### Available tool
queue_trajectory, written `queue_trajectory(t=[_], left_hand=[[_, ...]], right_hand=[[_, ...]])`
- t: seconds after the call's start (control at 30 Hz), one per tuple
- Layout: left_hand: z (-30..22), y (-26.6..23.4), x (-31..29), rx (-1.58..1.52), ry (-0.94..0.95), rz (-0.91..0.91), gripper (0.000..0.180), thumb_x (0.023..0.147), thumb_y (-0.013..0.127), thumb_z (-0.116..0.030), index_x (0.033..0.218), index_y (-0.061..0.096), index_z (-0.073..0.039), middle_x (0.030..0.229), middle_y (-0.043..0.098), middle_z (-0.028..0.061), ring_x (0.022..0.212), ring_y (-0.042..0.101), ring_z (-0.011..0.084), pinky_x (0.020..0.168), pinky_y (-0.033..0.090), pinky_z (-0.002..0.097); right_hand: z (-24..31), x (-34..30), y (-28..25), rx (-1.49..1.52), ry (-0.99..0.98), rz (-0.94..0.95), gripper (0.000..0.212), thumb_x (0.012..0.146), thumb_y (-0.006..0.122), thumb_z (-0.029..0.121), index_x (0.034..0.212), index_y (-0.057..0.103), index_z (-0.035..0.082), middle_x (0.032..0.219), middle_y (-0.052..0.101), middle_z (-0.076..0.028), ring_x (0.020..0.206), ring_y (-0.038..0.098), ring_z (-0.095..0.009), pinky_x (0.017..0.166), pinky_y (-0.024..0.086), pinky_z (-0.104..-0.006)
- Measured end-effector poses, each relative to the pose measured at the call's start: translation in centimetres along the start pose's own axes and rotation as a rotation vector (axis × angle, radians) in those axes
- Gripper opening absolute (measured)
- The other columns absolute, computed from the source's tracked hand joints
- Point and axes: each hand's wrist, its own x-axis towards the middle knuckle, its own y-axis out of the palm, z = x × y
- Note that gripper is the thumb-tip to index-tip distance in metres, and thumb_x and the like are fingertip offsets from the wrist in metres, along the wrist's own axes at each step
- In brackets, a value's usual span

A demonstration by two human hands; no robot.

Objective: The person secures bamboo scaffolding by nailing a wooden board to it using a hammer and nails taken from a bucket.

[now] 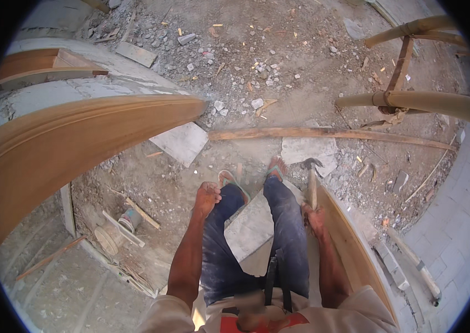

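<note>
The right hand (315, 220) grasps the hammer (312, 187) by its handle, just left of the wooden panel (351, 247); a firm grip should steady it. The left hand (208, 197) is curled, contents unclear.

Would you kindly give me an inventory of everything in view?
large wooden pieces: several, brown, left
hammer: one, dark-headed, right
wooden panel: one, brown, lower right
wooden strip: one, brown, across centre
flat slabs: several, grey, centre
poles: several, tan, upper right
rubble: many pieces, grey, top
container: one, whitish, lower left
long-handled tool: one, pale, lower right
sandals: two, greenish, centre
trousers: one pair, blue, centre
shirt: one, beige, bottom
left hand: one, bare, left of centre
right hand: one, bare, on hammer handle
</note>
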Motion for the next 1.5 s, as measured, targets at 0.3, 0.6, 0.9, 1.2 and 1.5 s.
queue_trajectory(t=[0.3,0.6,0.9,1.2,1.5], left_hand=[[13.6,2.4,29.5,0.180,0.133,-0.456,0.049,0.103,0.070,-0.036,0.125,0.068,0.008,0.110,0.076,0.0212,0.104,0.073,0.0321,0.096,0.055,0.0438],[16.5,3.7,43.1,-0.139,0.216,-0.630,0.047,0.096,0.083,-0.037,0.111,0.075,0.007,0.089,0.077,0.0115,0.078,0.069,0.0203,0.076,0.056,0.0370],[12.9,4.9,46.5,0.038,0.255,-0.578,0.050,0.087,0.087,-0.039,0.106,0.077,0.007,0.099,0.080,0.0243,0.095,0.078,0.0374,0.089,0.059,0.0448],[12.6,6.1,45.2,0.080,0.343,-0.759,0.050,0.090,0.084,-0.036,0.113,0.073,0.007,0.097,0.078,0.0246,0.092,0.077,0.0409,0.088,0.059,0.0475],[11.5,4.8,41.7,-0.709,0.428,-0.367,0.030,0.107,0.060,-0.015,0.131,0.064,0.002,0.100,0.066,0.0073,0.088,0.066,0.0172,0.081,0.058,0.0377]], right_hand=[[-5.0,20.1,6.1,0.197,-0.226,0.032,0.023,0.100,0.081,0.022,0.101,0.065,0.006,0.080,0.064,0.003,0.071,0.058,-0.008,0.061,0.047,-0.0308],[-3.4,32.9,13.4,0.074,-0.519,0.153,0.025,0.096,0.082,0.022,0.096,0.061,0.010,0.067,0.055,0.005,0.056,0.050,-0.008,0.051,0.036,-0.0286],[-3.5,39.1,20.3,0.074,-0.590,0.375,0.024,0.100,0.080,0.022,0.100,0.060,0.008,0.069,0.053,0.003,0.055,0.050,-0.008,0.049,0.038,-0.0271],[-1.8,39.2,24.8,-0.341,-0.619,0.503,0.042,0.112,0.060,0.046,0.099,0.061,0.007,0.070,0.053,0.001,0.056,0.049,-0.009,0.050,0.041,-0.0306],[-1.4,40.1,25.1,-0.365,-0.492,0.564,0.051,0.113,0.053,0.053,0.098,0.059,0.005,0.066,0.052,-0.002,0.050,0.048,-0.013,0.045,0.041,-0.0335]])
